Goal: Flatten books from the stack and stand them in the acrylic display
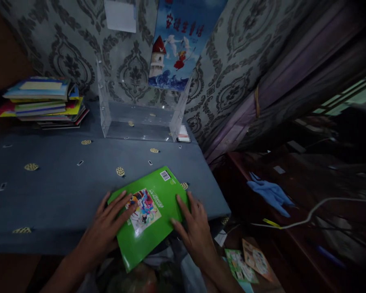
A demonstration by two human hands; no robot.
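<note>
A green book with a colourful cartoon picture and a barcode lies tilted at the front edge of the table, its near corner sticking out past the edge. At its left side my left hand holds it, fingers spread across the cover and the thumb hidden. My right hand grips the right side, with the thumb and index finger on the cover and the other fingers by the edge. Behind the book stands a clear acrylic rack with no books between its side walls.
A stack of books sits at the table's back left. The table has a blue-grey patterned cloth. A blue fairy-tale poster hangs on the wall. To the right are a blue glove, a pale cable and booklets lower down.
</note>
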